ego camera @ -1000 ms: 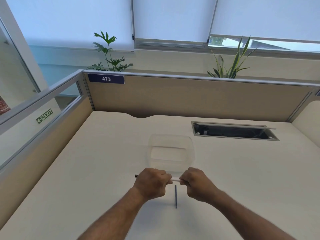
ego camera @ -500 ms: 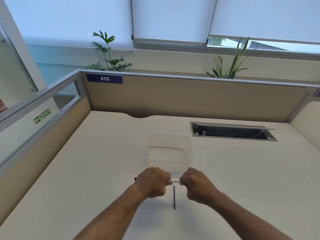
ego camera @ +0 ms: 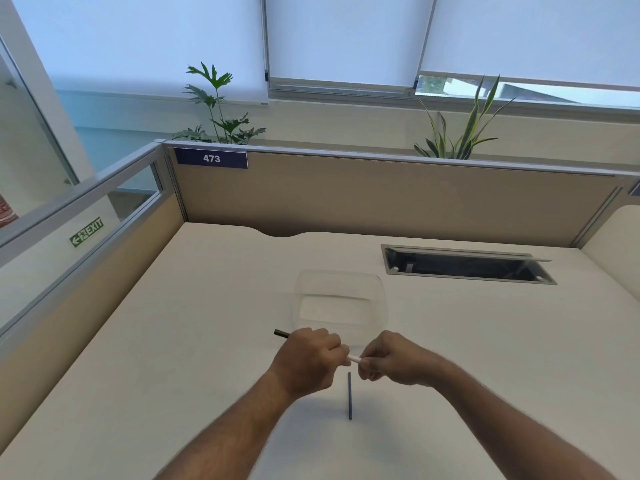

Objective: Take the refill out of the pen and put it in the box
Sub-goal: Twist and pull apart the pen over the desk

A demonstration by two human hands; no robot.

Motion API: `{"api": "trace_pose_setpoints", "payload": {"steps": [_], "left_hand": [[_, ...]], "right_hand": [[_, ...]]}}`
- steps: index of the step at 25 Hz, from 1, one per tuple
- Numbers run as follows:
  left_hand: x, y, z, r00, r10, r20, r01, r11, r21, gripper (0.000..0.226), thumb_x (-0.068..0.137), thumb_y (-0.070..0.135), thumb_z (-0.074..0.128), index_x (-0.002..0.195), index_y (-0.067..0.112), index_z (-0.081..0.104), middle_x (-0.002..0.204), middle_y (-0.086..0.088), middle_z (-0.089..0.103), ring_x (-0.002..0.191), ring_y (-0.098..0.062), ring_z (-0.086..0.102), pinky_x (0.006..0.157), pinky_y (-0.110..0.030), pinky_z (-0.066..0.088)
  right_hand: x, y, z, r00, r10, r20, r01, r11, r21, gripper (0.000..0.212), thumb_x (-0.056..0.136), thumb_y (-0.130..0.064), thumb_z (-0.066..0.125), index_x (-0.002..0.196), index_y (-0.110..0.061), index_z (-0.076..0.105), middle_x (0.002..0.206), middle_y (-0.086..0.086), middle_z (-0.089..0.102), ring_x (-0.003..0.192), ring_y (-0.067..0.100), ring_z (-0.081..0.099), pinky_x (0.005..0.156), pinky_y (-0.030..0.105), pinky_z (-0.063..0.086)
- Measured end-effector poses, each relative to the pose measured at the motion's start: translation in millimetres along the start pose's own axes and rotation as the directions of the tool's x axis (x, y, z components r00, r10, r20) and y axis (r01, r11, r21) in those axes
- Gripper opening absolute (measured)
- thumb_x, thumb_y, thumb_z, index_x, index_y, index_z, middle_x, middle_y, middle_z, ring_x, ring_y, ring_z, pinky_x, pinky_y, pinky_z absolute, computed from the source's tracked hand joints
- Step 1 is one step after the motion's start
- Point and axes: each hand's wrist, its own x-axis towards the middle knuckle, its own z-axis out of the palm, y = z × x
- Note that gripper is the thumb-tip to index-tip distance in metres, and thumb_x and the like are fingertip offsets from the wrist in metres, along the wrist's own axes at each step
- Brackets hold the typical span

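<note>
Both hands hold one pen above the desk (ego camera: 173, 341). Left hand (ego camera: 306, 358) is closed in a fist around the pen (ego camera: 353, 357), whose dark end projects past its outer side and whose white section spans the gap to the right hand (ego camera: 393, 362). Right hand fingertips (ego camera: 364, 364) are pinched together on the white end. Just beyond both hands stands the clear box (ego camera: 341, 299). Below the gap between them, a thin dark rod (ego camera: 349, 395) lies on the desk; whether it is the refill cannot be told.
</note>
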Motion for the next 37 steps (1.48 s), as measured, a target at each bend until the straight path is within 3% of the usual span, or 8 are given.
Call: {"api": "trace_pose_setpoints", "payload": {"steps": [5,11,18,23,28,32,35,37], "left_hand": [[-2,0,-6,1.0,-0.005,0.016,0.006,0.999,-0.038,0.02,0.081,0.029,0.075,0.067,0.02,0.064,0.055,0.005,0.056,0.042,-0.017,0.048,0.038,-0.019,0.032],[6,-2,-5,0.969,-0.131,0.208,0.157,0.981,-0.113,0.029,0.094,0.036,0.057,0.077,0.015,0.066,0.069,-0.003,0.066,0.056,-0.028,0.058,0.05,-0.028,0.04],[19,-7,-6,0.842,-0.21,0.497,0.372,0.893,-0.254,0.036,0.101,0.038,0.043,0.087,0.014,0.066,0.086,-0.007,0.071,0.078,-0.027,0.063,0.072,-0.044,0.055],[17,-11,-7,0.893,-0.192,0.408,0.342,0.878,-0.334,0.033,0.089,0.053,0.059,0.095,0.022,0.069,0.086,0.002,0.071,0.075,-0.02,0.062,0.066,-0.032,0.051],[12,-7,1,0.958,-0.083,0.274,0.138,0.972,-0.189,0.031,0.097,0.035,0.053,0.084,0.011,0.066,0.077,-0.008,0.066,0.062,-0.03,0.056,0.056,-0.03,0.032],[16,-4,-1,0.921,-0.143,0.362,0.24,0.941,-0.238,0.026,0.099,0.028,0.05,0.088,0.011,0.066,0.081,-0.009,0.071,0.07,-0.029,0.059,0.059,-0.034,0.043],[20,-5,-7,0.881,-0.183,0.437,0.347,0.877,-0.333,0.022,0.098,0.021,0.05,0.09,0.014,0.07,0.085,-0.007,0.074,0.077,-0.027,0.063,0.068,-0.036,0.052],[20,-6,-9,0.869,-0.183,0.46,0.366,0.863,-0.349,0.023,0.098,0.021,0.05,0.089,0.014,0.07,0.086,-0.007,0.073,0.078,-0.026,0.062,0.068,-0.036,0.052]], "right_hand": [[0,-6,18,0.962,-0.131,-0.24,0.082,0.975,-0.204,0.023,0.086,-0.003,0.058,0.076,-0.011,0.077,0.052,-0.012,0.055,0.043,-0.001,0.05,0.042,0.008,0.034],[-4,1,23,0.889,-0.329,-0.318,0.192,0.899,-0.393,0.027,0.077,0.004,0.053,0.076,-0.011,0.075,0.075,0.006,0.071,0.078,0.018,0.055,0.064,0.031,0.047],[-8,8,24,0.775,-0.582,-0.245,0.25,0.64,-0.727,0.014,0.073,-0.002,0.068,0.072,-0.015,0.072,0.066,-0.004,0.07,0.063,0.019,0.051,0.054,0.028,0.046],[-7,2,22,0.891,-0.368,-0.265,0.15,0.791,-0.593,0.02,0.089,-0.016,0.054,0.085,-0.017,0.074,0.082,0.0,0.072,0.08,0.019,0.054,0.064,0.035,0.05],[-4,2,11,0.918,-0.279,-0.283,0.116,0.868,-0.482,0.022,0.087,-0.013,0.056,0.087,-0.018,0.078,0.081,0.003,0.073,0.074,0.013,0.05,0.065,0.031,0.048],[-8,7,15,0.786,-0.55,-0.281,0.216,0.67,-0.71,0.015,0.076,-0.004,0.066,0.066,-0.015,0.068,0.062,-0.003,0.065,0.064,0.019,0.049,0.051,0.033,0.045],[-14,12,18,0.684,-0.693,-0.229,0.21,0.488,-0.847,0.014,0.074,-0.002,0.063,0.067,-0.014,0.062,0.066,-0.002,0.062,0.063,0.022,0.05,0.053,0.034,0.043],[-16,12,17,0.676,-0.704,-0.216,0.214,0.468,-0.857,0.011,0.079,-0.006,0.064,0.071,-0.014,0.064,0.071,-0.002,0.064,0.065,0.023,0.052,0.055,0.035,0.045]]}}
